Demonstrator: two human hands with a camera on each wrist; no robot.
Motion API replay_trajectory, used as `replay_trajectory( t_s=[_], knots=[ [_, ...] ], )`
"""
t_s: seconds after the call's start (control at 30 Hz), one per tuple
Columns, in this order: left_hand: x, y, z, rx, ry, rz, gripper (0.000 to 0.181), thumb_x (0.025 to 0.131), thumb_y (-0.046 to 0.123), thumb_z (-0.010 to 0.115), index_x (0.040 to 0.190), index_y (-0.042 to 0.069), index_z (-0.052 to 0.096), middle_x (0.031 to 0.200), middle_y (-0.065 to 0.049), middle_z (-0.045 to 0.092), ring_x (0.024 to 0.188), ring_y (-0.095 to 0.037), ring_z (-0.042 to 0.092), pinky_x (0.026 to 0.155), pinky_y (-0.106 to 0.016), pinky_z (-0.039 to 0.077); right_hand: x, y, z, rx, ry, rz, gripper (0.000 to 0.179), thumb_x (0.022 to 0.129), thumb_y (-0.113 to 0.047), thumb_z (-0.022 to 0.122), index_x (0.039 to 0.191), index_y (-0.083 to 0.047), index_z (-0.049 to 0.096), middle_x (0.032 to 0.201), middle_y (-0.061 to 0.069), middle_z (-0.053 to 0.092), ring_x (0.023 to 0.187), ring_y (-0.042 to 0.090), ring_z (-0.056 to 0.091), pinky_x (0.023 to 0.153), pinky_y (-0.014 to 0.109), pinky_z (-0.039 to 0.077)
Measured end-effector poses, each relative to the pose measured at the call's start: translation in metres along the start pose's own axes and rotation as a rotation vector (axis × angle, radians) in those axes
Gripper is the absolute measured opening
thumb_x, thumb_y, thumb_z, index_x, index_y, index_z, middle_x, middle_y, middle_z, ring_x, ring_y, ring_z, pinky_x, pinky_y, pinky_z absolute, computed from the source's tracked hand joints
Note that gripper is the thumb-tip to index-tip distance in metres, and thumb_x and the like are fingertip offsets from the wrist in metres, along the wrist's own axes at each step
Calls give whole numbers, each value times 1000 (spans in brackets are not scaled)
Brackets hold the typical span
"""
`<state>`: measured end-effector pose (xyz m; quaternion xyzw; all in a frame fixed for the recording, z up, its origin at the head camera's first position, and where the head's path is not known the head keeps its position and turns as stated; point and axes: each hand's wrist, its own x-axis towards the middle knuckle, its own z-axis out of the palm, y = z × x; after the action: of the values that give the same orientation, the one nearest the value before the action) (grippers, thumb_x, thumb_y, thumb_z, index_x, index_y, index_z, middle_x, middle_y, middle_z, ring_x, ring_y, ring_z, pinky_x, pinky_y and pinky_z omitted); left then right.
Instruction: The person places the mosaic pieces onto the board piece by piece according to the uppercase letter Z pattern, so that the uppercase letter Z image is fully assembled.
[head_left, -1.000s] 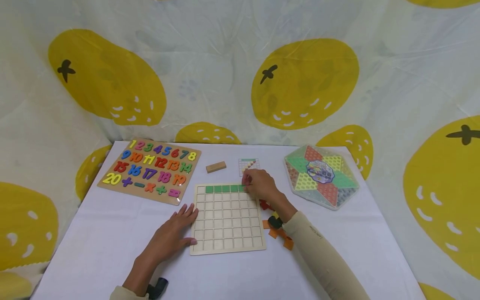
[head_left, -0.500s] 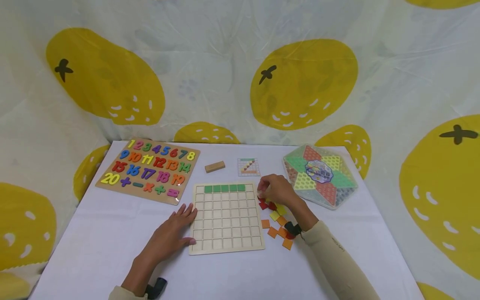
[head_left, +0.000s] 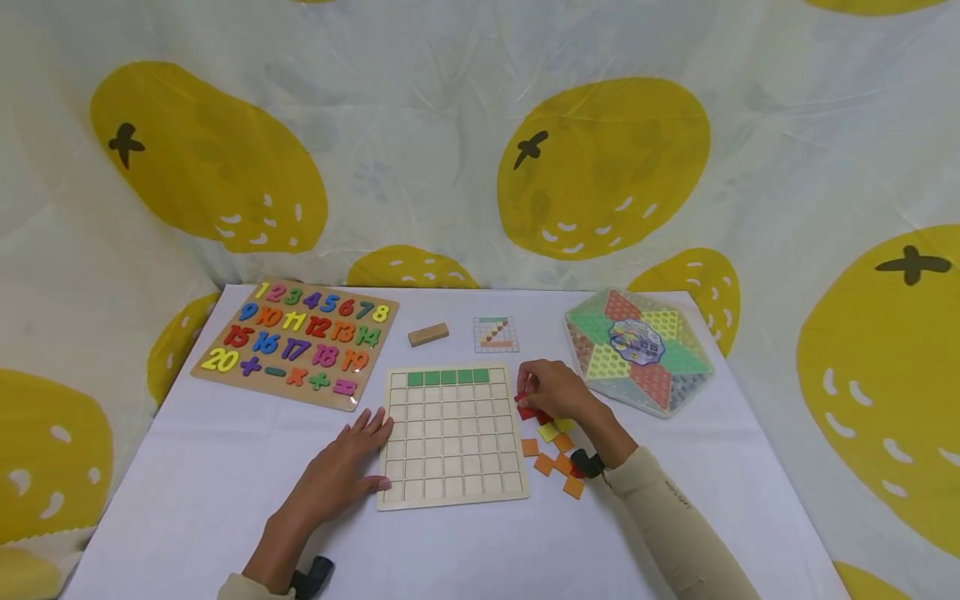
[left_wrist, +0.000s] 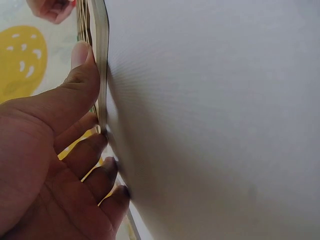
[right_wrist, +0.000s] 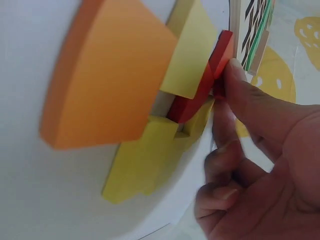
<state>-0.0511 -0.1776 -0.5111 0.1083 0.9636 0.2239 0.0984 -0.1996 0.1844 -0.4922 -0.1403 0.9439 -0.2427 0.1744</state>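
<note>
A wooden grid board (head_left: 453,437) lies flat on the table, with several green square tiles (head_left: 448,377) in its top row. My left hand (head_left: 348,458) rests against the board's left edge, fingers spread and thumb at the lower corner. In the left wrist view, that thumb (left_wrist: 82,75) touches the board's rim. To the right of the board, my right hand (head_left: 555,390) is over the loose tiles. Its thumb and index finger pinch a red tile (right_wrist: 222,54). Yellow tiles (right_wrist: 142,157) and an orange tile (right_wrist: 112,75) lie close by in the right wrist view.
A pattern card (head_left: 496,334) and a small wooden block (head_left: 428,334) lie beyond the board. At the back left is a number puzzle board (head_left: 300,343). A hexagonal Chinese checkers set (head_left: 637,350) lies at the back right. Orange tiles (head_left: 544,464) are scattered right of the board.
My right hand has moved from the board's upper right corner to the loose tiles on the right, then down onto the red ones. The left hand has stayed at the board's edge.
</note>
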Motion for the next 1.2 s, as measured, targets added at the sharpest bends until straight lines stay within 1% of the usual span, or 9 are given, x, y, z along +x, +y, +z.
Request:
replay_trajectory(
  t_s=[0.2, 0.4, 0.53, 0.67, 0.8, 0.87, 0.97, 1.07, 1.2],
  knots=[
    [0, 1, 0, 1, -5, -5, 97, 81, 34, 92, 162, 12, 43, 172, -8, 34, 165, -34, 22, 131, -58, 26, -1, -1, 1, 73, 83, -11, 20, 87, -17, 89, 88, -21, 69, 81, -1, 65, 75, 20, 58, 64, 31, 49],
    [-1, -1, 0, 3, 1, 3, 97, 81, 33, 92, 162, 11, 43, 172, -9, 34, 164, -35, 24, 131, -58, 27, 1, -13, 0, 132, 132, -120, 17, 86, -15, 90, 87, -19, 74, 80, -5, 69, 68, 16, 57, 63, 29, 49],
    [-1, -1, 0, -1, 3, 1, 97, 81, 34, 92, 162, 12, 43, 172, -9, 34, 164, -35, 23, 131, -58, 27, 6, -29, 4, 137, 131, -161, 14, 87, -13, 89, 86, -20, 77, 81, -6, 70, 68, 16, 56, 65, 29, 48],
    [-1, 0, 1, -8, 4, -4, 97, 81, 34, 92, 162, 13, 44, 172, -8, 34, 164, -34, 23, 131, -58, 27, 13, -41, 10, 113, 115, -184, 14, 87, -11, 88, 83, -20, 78, 82, -7, 71, 77, 14, 59, 72, 32, 50],
    [0, 0, 2, -9, 2, -8, 98, 81, 35, 92, 162, 14, 43, 172, -8, 34, 165, -34, 23, 131, -58, 27, 20, -49, 16, 77, 113, -193, 14, 86, -13, 89, 81, -21, 80, 82, -10, 73, 90, 14, 64, 80, 36, 53],
    [0, 0, 3, -13, 1, -12, 98, 80, 35, 93, 163, 14, 42, 173, -7, 33, 165, -33, 23, 131, -57, 27, 23, -51, 18, 66, 115, -192, 13, 86, -13, 89, 81, -21, 80, 83, -9, 75, 92, 15, 65, 81, 38, 55],
    [0, -2, 4, -12, 4, -8, 98, 80, 35, 92, 163, 14, 42, 173, -7, 33, 165, -33, 23, 131, -57, 27, 28, -54, 21, 46, 121, -174, 13, 87, -13, 89, 80, -21, 81, 86, -8, 74, 90, 15, 64, 78, 37, 55],
    [0, -3, 4, -13, 4, -7, 99, 81, 35, 92, 163, 14, 42, 173, -7, 33, 165, -33, 22, 131, -57, 26, 31, -56, 25, 24, 118, -154, 14, 86, -15, 90, 78, -21, 80, 88, -8, 74, 83, 14, 62, 71, 34, 53],
    [0, -5, 5, -10, 2, -1, 98, 81, 36, 92, 163, 14, 41, 173, -7, 33, 165, -33, 23, 131, -56, 26, 33, -57, 27, 11, 116, -137, 15, 84, -17, 92, 80, -20, 77, 80, -7, 71, 75, 14, 61, 65, 31, 51]
  ],
)
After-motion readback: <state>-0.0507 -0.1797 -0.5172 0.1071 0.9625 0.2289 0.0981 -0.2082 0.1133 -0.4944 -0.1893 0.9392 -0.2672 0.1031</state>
